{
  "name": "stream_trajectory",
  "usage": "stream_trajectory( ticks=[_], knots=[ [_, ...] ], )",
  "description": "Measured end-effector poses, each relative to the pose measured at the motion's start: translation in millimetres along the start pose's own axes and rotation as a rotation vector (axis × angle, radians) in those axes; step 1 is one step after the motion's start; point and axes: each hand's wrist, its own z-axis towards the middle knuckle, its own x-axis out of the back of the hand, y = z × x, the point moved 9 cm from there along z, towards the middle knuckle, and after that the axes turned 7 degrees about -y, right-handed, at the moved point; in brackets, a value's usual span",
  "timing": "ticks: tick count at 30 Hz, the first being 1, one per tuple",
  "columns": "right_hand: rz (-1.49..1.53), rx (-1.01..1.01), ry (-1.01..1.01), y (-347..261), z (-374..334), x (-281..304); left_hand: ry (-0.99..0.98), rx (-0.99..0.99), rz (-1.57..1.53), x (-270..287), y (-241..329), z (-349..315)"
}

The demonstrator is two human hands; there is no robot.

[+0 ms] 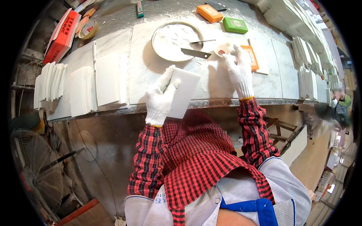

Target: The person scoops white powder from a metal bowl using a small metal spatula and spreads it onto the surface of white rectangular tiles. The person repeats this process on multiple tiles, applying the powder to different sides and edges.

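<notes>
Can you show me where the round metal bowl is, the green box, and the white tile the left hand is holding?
round metal bowl (157, 51): head view, on its left rim.
green box (235, 25): head view, middle of its top.
white tile (186, 92): head view, on its bare face.

A plain white rectangular tile (184, 90) is held tilted at the near desk edge, while a small round white lid with a red centre (220, 51) lies flat farther back.
</notes>
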Motion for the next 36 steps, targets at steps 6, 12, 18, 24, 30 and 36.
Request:
stream_trajectory(
  ticks=[6,12,18,24,30,36],
  knots=[
    [0.215,-0.157,-0.141,30,13,-28,-0.023,0.001,-0.029,-2,-1,2],
    [0.471,-0.289,-0.452,-26,-40,-13,-0.026,0.006,-0.034,-1,-2,0],
    [0.457,-0.407,-0.677,-54,-64,-30,-0.037,-0.015,0.019,-2,5,0],
    [0.392,-0.527,-0.707,-57,-58,-40,-0.006,0.008,0.02,1,-2,0],
    [0.653,-0.552,-0.599,-63,-57,-47,0.017,-0.031,0.045,2,-1,0],
    [0.634,-0.534,-0.601,-65,-54,-48,0.022,-0.092,0.032,1,5,-1]
  ],
)
